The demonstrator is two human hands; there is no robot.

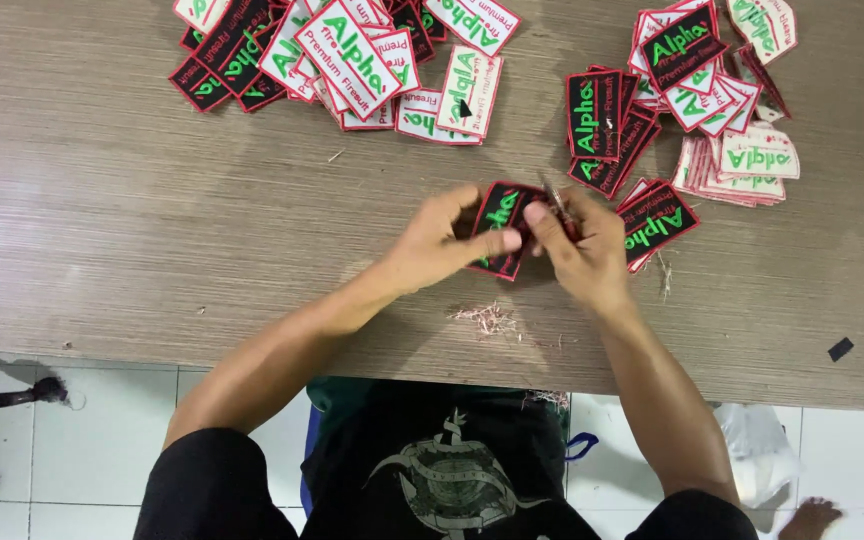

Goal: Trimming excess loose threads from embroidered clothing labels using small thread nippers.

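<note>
Black rectangular embroidered patch with red border [500,215], pinched in left hand [437,243]; right hand [584,250] closed on small metal snips [555,203] at its edge.

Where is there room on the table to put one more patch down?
The table is bare on its left side, below the top-left pile and beside the left hand. A strip lies free along the near edge, past the thread scraps. It is crowded at the top right, around the stacks.

Two heaps of embroidered patches [352,55], too many to count; one patch [500,215] held.
</note>
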